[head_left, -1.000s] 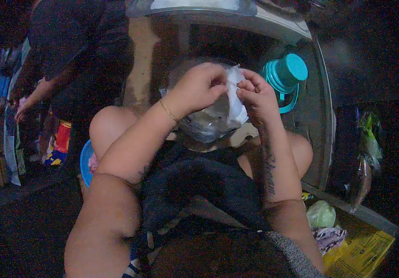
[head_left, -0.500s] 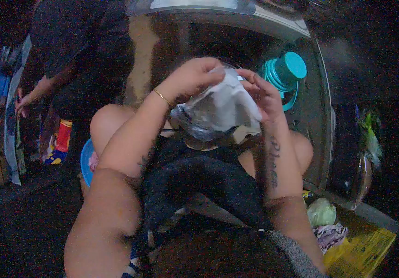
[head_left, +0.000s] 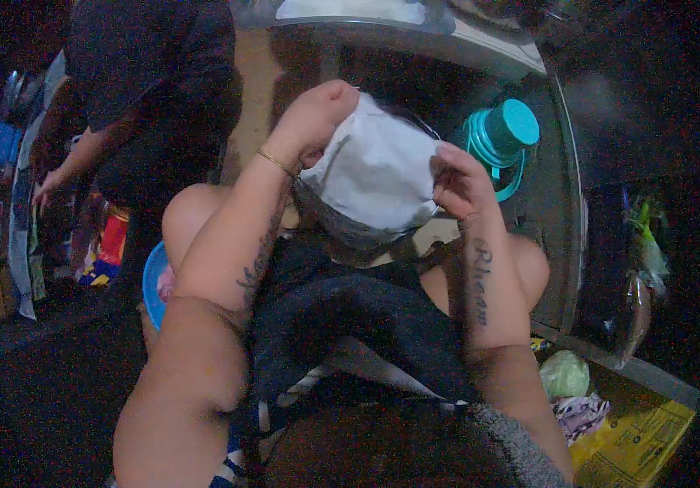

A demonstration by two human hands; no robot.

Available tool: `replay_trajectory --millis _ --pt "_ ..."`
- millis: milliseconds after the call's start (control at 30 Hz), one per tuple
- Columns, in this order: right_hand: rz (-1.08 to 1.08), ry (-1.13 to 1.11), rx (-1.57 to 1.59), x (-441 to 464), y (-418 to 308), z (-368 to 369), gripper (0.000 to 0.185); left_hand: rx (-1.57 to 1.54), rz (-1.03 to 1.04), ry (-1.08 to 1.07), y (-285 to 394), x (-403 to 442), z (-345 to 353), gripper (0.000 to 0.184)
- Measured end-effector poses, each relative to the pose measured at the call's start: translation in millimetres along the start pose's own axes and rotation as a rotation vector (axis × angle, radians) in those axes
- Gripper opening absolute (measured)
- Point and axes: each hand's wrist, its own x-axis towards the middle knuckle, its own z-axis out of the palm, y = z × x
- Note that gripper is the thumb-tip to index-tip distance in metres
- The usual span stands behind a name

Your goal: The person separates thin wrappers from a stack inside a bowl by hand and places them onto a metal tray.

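A white sheet (head_left: 378, 163), thin like cloth or paper, is spread between my two hands. My left hand (head_left: 317, 118), closed, pinches its upper left corner. At its right edge my right hand (head_left: 460, 183) has its fingers curled round the border. Below the sheet, partly covered by it, a clear plastic-looking bowl or bag (head_left: 358, 232) shows between my knees; which of the two it is I cannot tell.
A turquoise jug (head_left: 513, 126) stands beyond my right hand. Beside my left leg is a blue basin (head_left: 153, 285). Another person (head_left: 147, 73) is at the left. Cabbage (head_left: 565, 374) lies at the lower right near yellow packaging (head_left: 643, 443); greens (head_left: 647, 236) are at the far right.
The white sheet, bunched at first, has opened out flat. My left hand has moved up and left, my right hand slightly right and down, so they are farther apart.
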Motion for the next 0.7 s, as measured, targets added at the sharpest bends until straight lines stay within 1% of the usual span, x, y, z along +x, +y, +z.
replay_trajectory --millis 33,133,200,267,367,467,567,633,700 --pt "-0.039 -0.067 -0.071 3 4 -2 0.041 -0.029 -0.014 -0.002 -6 4 0 0.03" --pt "0.0 -0.037 -0.218 12 4 -10 0.043 -0.091 0.01 0.028 -12 5 0 0.029" --pt "0.004 -0.026 -0.247 10 0 -15 0.044 -0.082 0.037 0.044 -11 6 0 0.029" --pt "0.005 -0.031 -0.235 8 -3 -14 0.045 -0.031 0.048 0.053 -12 8 -4 0.03" --pt "0.006 -0.037 -0.184 3 -3 0 0.045 -0.118 0.049 0.139 -20 13 -3 0.03" --pt "0.007 0.001 -0.189 2 -4 5 0.042 -0.303 -0.041 0.101 -19 14 -2 0.027" --pt "-0.014 0.018 -0.209 2 -4 5 0.04 -0.369 -0.081 0.091 -8 8 0 0.025" --pt "-0.038 0.055 -0.264 3 -4 3 0.039 -0.371 -0.075 0.094 -16 12 0 0.024" --pt "-0.057 0.1 -0.254 3 -3 5 0.035 -0.39 -0.074 0.086 -18 13 0 0.024"
